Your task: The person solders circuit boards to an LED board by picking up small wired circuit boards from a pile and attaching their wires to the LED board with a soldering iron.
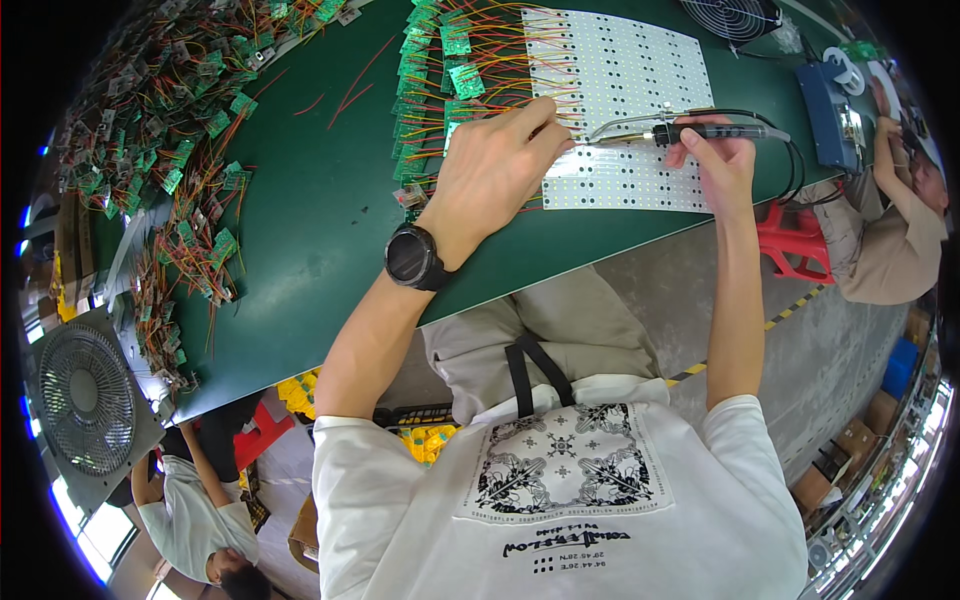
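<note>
My right hand [722, 170] grips the black handle of a soldering iron [738, 131], with a thin curved metal tube along its shaft. The iron's tip points left and meets the white LED panel [640, 60] close to my left fingertips. My left hand [500, 165] is closed in a pinch at the panel's left edge; what lies between its fingers is hidden. Red and yellow wires [500, 62] run from a column of small green circuit boards [412, 90] to that edge. Part of the column is covered by my left hand.
Piles of wired green circuit boards [160, 110] cover the green table [290, 260] at the left. A blue box-shaped unit [828, 115] and a black fan [735, 15] stand at the far right. Another person [895, 230] sits at the right, and one more [200, 510] at the lower left.
</note>
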Tool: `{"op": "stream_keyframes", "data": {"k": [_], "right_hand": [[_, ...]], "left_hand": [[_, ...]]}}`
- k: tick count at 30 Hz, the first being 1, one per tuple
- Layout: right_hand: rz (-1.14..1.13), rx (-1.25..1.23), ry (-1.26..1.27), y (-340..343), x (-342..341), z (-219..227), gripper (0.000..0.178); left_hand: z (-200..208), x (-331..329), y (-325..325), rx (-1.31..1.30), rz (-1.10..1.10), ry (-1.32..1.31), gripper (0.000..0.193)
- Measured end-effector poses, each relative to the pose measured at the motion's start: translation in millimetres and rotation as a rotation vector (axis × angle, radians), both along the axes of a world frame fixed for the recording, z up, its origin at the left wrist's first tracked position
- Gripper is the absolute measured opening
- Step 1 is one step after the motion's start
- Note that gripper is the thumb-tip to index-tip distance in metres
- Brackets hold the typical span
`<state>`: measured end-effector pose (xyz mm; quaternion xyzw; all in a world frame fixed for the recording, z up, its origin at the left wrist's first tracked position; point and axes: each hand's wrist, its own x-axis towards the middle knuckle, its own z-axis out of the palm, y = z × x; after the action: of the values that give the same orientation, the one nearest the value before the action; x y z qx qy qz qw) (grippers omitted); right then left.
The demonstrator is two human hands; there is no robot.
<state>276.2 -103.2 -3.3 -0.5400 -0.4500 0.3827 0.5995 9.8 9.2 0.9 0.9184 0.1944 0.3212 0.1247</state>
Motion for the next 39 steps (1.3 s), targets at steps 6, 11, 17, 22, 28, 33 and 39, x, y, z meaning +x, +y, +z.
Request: {"op": "stream_keyframes", "data": {"k": [6, 11, 17, 22, 28, 33, 39], "right_hand": [[0.001, 0.002, 0.004, 0.2, -0.4, 0.5, 0.021], [0.001, 0.014, 0.031, -0.6, 2.4, -2.2, 0.021], [-0.005, 0.013, 0.022, -0.1, 0.2, -0.6, 0.021], [-0.017, 0.035, 0.050, 0.1, -0.8, 0.9, 0.021], [-0.050, 0.033, 0.111, 1.4, 2.2, -0.6, 0.021], [-0.081, 0.024, 0.131, 6.9, -3.3, 0.2, 0.019], [-0.117, -0.012, 0.130, 5.4, 2.3, -6.5, 0.018]], "left_hand": [[0.1, -0.5, 0.0, -0.001, 0.011, 0.009, 0.011], [-0.8, -0.8, 1.2, -0.003, 0.004, 0.009, 0.011], [-0.8, -1.0, 1.3, -0.002, 0.008, 0.008, 0.011], [0.6, -0.7, 0.3, 0.021, 0.000, -0.019, 0.011], [4.1, 0.4, -1.1, 0.036, 0.004, -0.014, 0.009], [16.5, -6.0, -0.7, 0.019, -0.004, -0.006, 0.012], [71.3, -18.9, -8.2, 0.039, 0.067, -0.206, 0.027]]}}
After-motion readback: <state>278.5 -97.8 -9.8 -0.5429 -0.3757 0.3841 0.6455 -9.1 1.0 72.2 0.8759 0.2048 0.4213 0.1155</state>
